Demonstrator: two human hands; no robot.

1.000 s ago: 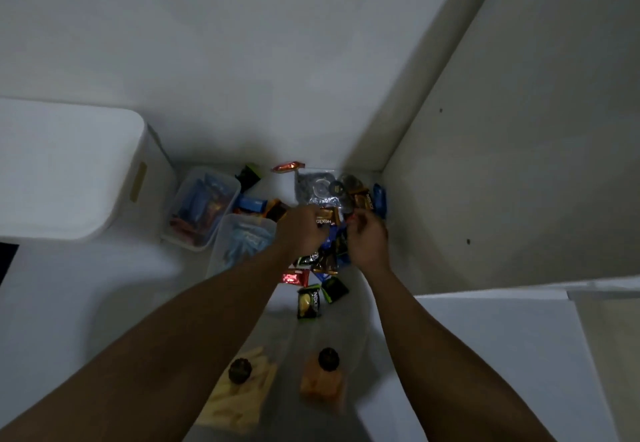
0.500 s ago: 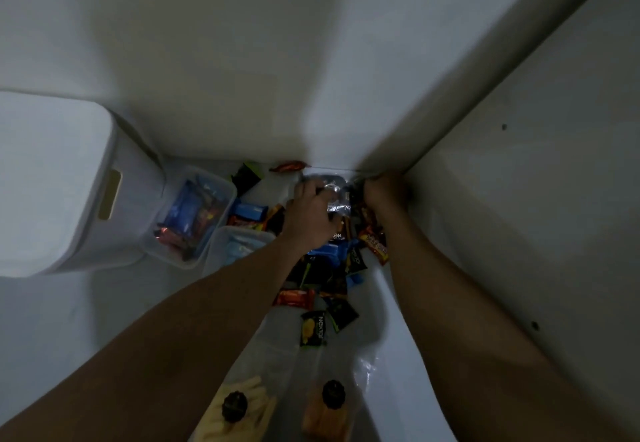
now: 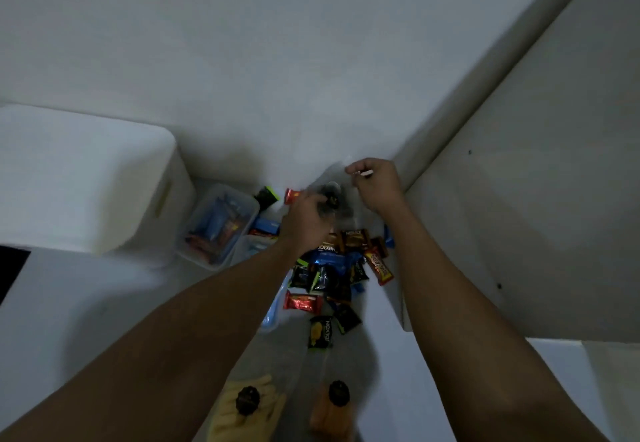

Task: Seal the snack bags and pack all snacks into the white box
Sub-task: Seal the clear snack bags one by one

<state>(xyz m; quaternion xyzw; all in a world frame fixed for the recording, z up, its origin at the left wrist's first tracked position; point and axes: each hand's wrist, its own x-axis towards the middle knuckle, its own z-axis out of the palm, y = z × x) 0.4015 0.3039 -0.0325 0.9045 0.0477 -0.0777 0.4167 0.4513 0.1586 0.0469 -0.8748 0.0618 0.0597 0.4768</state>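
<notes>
The clear plastic bag of dark snacks point(image 3: 337, 195), right of the white plastic box point(image 3: 86, 178), is now lifted: right grip point(image 3: 375, 181) pinches its top edge, left grip point(image 3: 304, 216) clamps its side. Sealing can begin.

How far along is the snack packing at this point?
Early. Apparently done: a yellow bag and an orange bag near the camera each carry a black clip. In hand: the left hand and right hand grip a clear bag of dark cookies. Left: loose snacks and clear tubs sit outside the white box.
</notes>
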